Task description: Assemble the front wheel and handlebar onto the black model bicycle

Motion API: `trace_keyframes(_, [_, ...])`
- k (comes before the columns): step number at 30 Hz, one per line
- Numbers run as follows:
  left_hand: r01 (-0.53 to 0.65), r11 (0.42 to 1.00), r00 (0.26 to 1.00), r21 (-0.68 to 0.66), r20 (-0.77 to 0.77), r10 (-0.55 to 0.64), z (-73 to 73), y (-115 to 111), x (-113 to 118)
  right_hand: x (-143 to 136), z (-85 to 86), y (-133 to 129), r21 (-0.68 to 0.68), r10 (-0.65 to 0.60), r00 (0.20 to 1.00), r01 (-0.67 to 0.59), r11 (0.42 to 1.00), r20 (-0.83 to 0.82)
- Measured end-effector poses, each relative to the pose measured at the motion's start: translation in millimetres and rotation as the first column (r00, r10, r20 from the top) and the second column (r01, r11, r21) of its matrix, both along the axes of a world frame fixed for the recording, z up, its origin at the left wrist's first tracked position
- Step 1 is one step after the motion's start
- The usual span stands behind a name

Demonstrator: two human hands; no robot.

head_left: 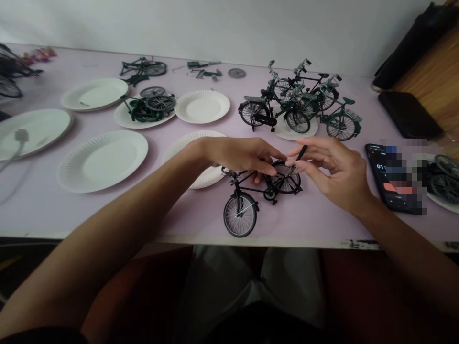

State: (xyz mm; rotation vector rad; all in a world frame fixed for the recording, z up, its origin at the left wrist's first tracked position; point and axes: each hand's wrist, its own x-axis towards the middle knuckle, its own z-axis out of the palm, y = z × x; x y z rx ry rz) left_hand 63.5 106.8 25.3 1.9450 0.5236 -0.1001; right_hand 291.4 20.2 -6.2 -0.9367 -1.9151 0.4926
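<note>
A black model bicycle point(239, 210) stands on the table close to its front edge, front wheel toward me and rear wheel farther right. My left hand point(247, 157) grips its rear part, fingers closed around the frame beside the rear wheel. Between the thumb and fingers of my right hand point(330, 172) is a small screwdriver point(302, 152) with a black handle. Its tip points down at the middle of the rear wheel; whether it touches the hub I cannot tell.
Several assembled model bicycles point(297, 112) crowd a paper plate behind my hands. Paper plates point(103, 162) spread to the left, one with green bicycle parts point(150, 105). A phone point(394, 179) and black case point(410, 114) lie right. Loose parts point(206, 71) sit near the wall.
</note>
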Motion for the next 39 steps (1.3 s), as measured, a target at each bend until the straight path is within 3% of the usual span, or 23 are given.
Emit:
trace_keyframes(4, [-0.005, 1.000, 1.000, 0.013, -0.022, 0.006, 1.9, -2, 2, -1, 0.9, -2, -0.092, -0.001, 0.997, -0.006, 0.996, -0.074])
trace_keyframes(15, [-0.008, 0.999, 0.999, 0.049, -0.033, 0.010, 1.8, -2, 3, -3, 1.3, -3, -0.109, -0.135, 0.987, 0.126, 0.986, -0.084])
trace_keyframes(20, [-0.017, 0.999, 0.998, 0.043, -0.058, 0.019, 4.9, -4, 4, -3, -1.8, -2, -0.121, -0.140, 0.986, 0.128, 0.984, -0.095])
trace_keyframes(25, [-0.014, 0.999, 0.997, 0.052, -0.069, 0.017, 4.7, -3, 4, -5, -1.8, -2, -0.082, -0.181, 0.980, 0.174, 0.981, -0.085])
trace_keyframes(30, [-0.011, 0.999, 1.000, 0.051, -0.028, 0.012, 2.8, -2, 2, -15, 14.0, -18, 0.045, -0.190, 0.973, 0.198, 0.979, -0.134])
trace_keyframes(32, [-0.014, 0.999, 1.000, 0.045, -0.021, 0.015, 2.8, -2, 2, -22, 18.3, -25, -0.013, -0.150, 0.979, 0.150, 0.989, -0.137])
trace_keyframes(35, [0.015, 0.999, 1.000, 0.035, 0.023, -0.016, 3.3, -2, 1, -32, 16.7, -28, 0.037, -0.019, 0.995, 0.023, 0.999, -0.098])
trace_keyframes(39, [0.037, 0.998, 0.998, 0.043, 0.056, -0.039, 2.6, -2, 0, -37, 9.8, -22, 0.088, 0.005, 0.999, -0.001, 0.996, -0.053])
